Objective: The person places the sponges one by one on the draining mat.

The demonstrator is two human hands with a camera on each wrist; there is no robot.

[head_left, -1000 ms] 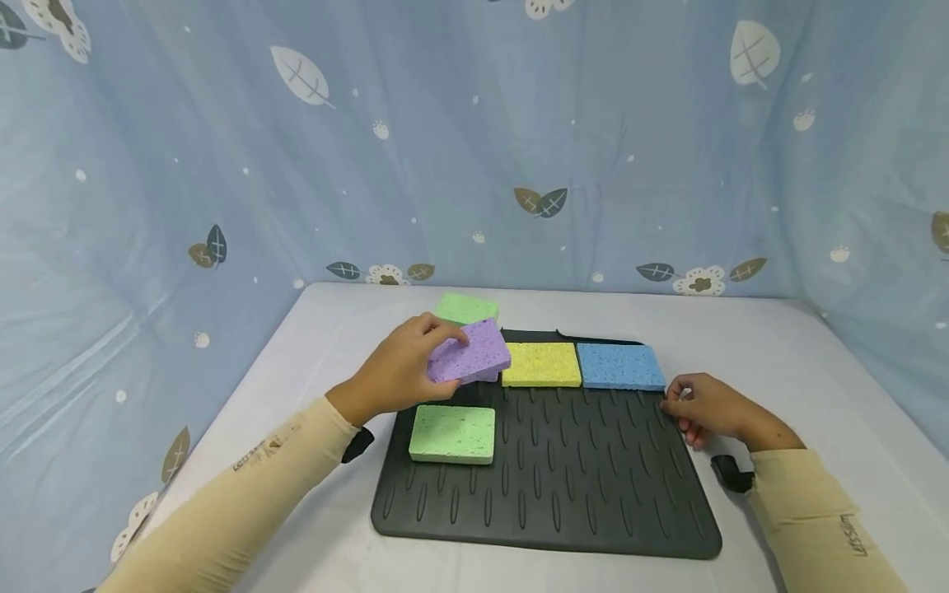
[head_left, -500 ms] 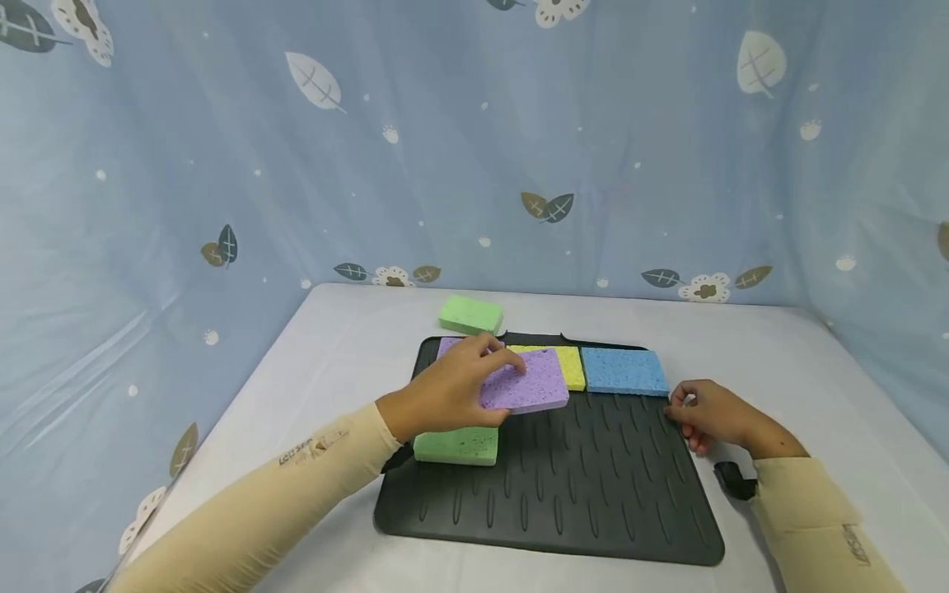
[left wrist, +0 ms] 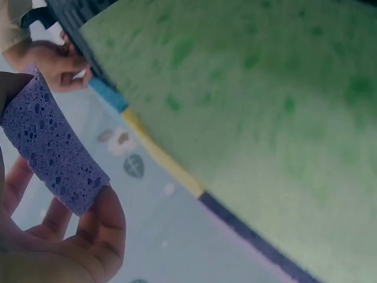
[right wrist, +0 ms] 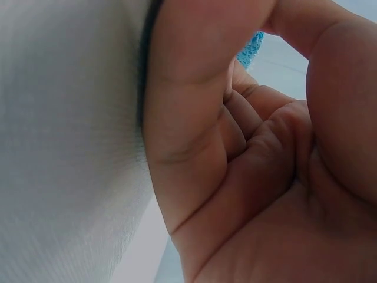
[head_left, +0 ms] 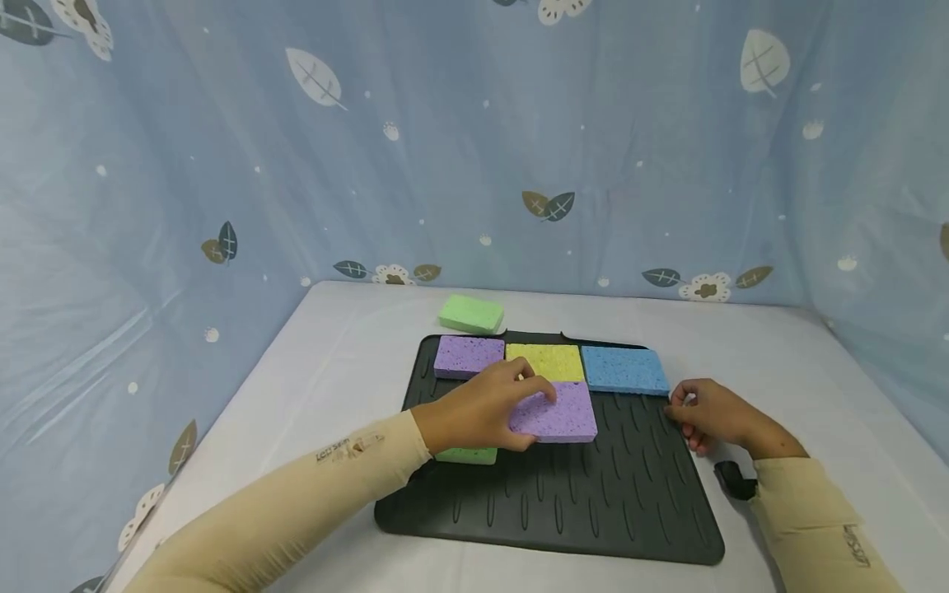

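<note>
A purple sponge (head_left: 559,414) is pinched between the thumb and fingers of my left hand (head_left: 489,408), over the black ridged mat (head_left: 549,502), just in front of a yellow sponge (head_left: 544,361). In the left wrist view, the purple sponge (left wrist: 56,147) shows its pitted face in my grip. A green sponge (head_left: 467,456) lies under my left wrist, mostly hidden. My right hand (head_left: 715,418) holds the mat's right edge between thumb and curled fingers, close to a blue sponge (head_left: 624,371); the fingertips are partly hidden in the right wrist view.
Another purple sponge (head_left: 469,357) lies at the mat's back left, in a row with the yellow and blue ones. Behind the mat, a green sponge (head_left: 471,315) sits on the white tabletop (head_left: 356,329). A blue patterned curtain (head_left: 445,165) surrounds the table.
My left hand has carried the purple sponge rightward and toward me, from above the back-left purple sponge to in front of the yellow one. My right hand stays at the mat's edge.
</note>
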